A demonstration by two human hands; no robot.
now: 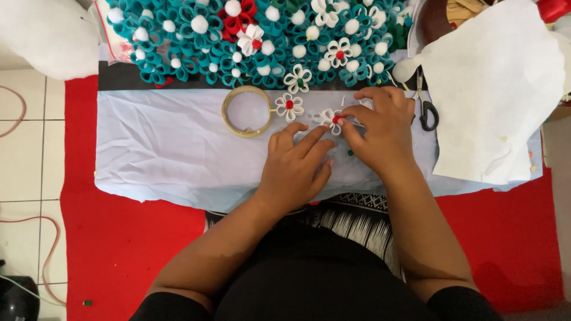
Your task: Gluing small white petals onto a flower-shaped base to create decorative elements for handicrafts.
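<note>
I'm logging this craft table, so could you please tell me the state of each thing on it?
White flower: flat on the pale cloth, red centre pinched by the right hand.
Left hand: fingers spread, pressing beside the flower.
Tape ring: lying flat.
Scissors: lying at the cloth's edge; blades hidden.
Second white flower: finished, lying loose.

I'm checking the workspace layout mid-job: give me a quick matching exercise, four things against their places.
Things:
1. tape ring
2. scissors
3. white flower with red centre
4. teal flower mass

Places:
A. along the top edge, beyond the pale cloth
B. under the right hand fingertips
C. right of the right hand, beside the white sheet
D. on the cloth, left of both hands

Pairs: 1-D, 2-C, 3-B, 4-A
</note>
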